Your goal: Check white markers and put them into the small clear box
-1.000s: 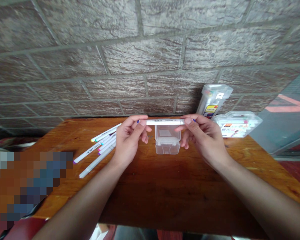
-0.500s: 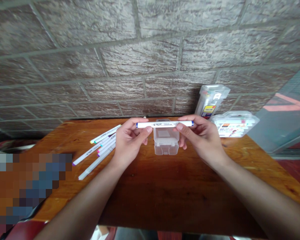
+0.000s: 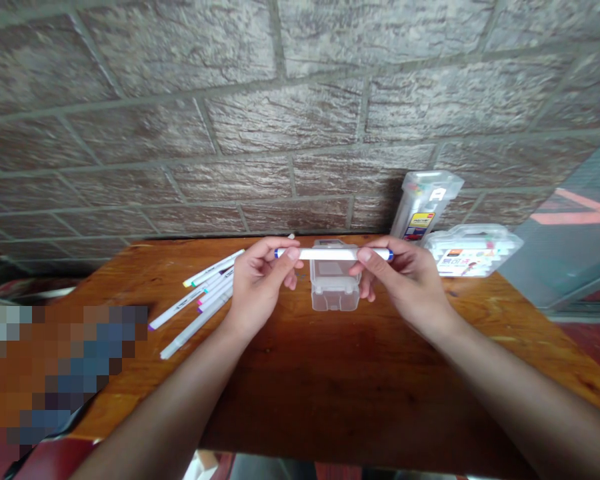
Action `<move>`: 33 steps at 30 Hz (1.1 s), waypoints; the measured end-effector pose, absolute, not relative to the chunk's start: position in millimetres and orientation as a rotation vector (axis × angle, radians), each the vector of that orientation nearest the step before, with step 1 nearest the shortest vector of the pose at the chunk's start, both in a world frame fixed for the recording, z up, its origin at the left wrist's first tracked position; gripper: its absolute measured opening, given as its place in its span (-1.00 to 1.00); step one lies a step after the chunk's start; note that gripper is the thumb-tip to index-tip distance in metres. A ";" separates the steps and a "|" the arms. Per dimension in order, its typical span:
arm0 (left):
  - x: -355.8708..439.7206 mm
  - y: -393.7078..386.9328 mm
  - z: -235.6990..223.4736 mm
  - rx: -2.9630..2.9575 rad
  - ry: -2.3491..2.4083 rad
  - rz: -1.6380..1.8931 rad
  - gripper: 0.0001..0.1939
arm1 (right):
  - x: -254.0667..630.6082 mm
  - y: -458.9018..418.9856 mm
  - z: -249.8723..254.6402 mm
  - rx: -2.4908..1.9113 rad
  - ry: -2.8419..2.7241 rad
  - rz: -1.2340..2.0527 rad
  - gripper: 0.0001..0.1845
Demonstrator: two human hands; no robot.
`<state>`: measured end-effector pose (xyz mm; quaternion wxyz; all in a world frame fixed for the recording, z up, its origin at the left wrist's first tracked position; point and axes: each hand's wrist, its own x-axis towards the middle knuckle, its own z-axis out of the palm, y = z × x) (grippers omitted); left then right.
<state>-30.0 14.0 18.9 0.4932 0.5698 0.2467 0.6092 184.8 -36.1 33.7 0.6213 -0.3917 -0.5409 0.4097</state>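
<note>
A white marker [image 3: 329, 254] with dark blue ends is held level between my two hands, above the table. My left hand [image 3: 263, 280] pinches its left end between thumb and fingers. Near the other end, my right hand [image 3: 404, 273] grips it the same way. Behind and below the marker stands a small clear plastic case [image 3: 335, 297] with its lid up, partly hidden by the marker and my right fingers. Several white markers with coloured ends, such as this purple-tipped marker [image 3: 177, 308], lie in a loose pile left of my left hand.
A tall clear marker box [image 3: 420, 207] stands at the back right against the brick wall [image 3: 310, 113]. Beside it is a clear carrying case [image 3: 473, 253] with a printed label. All rest on the wooden table [image 3: 330, 393]. A blurred patch covers the left side.
The marker has been rolled between my fingers: its printed lettering, visible before, is now turned out of sight and a plain white side shows. Both hands still hold it.
</note>
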 end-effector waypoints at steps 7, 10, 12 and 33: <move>-29.7 13.5 21.4 1.329 0.588 1.478 -0.77 | 186.5 -33.3 29.9 -0.883 -1.194 0.992 -0.58; -30.5 13.0 21.5 1.296 0.578 1.474 -0.76 | 186.4 -32.2 29.0 -0.870 -1.205 1.016 -0.55; -31.2 13.1 22.3 1.268 0.575 1.476 -0.74 | 185.9 -32.6 29.4 -0.874 -1.218 1.022 -0.54; -35.1 18.1 15.8 1.328 0.564 1.460 -0.82 | 188.3 -34.7 30.8 -0.894 -1.204 0.939 -0.65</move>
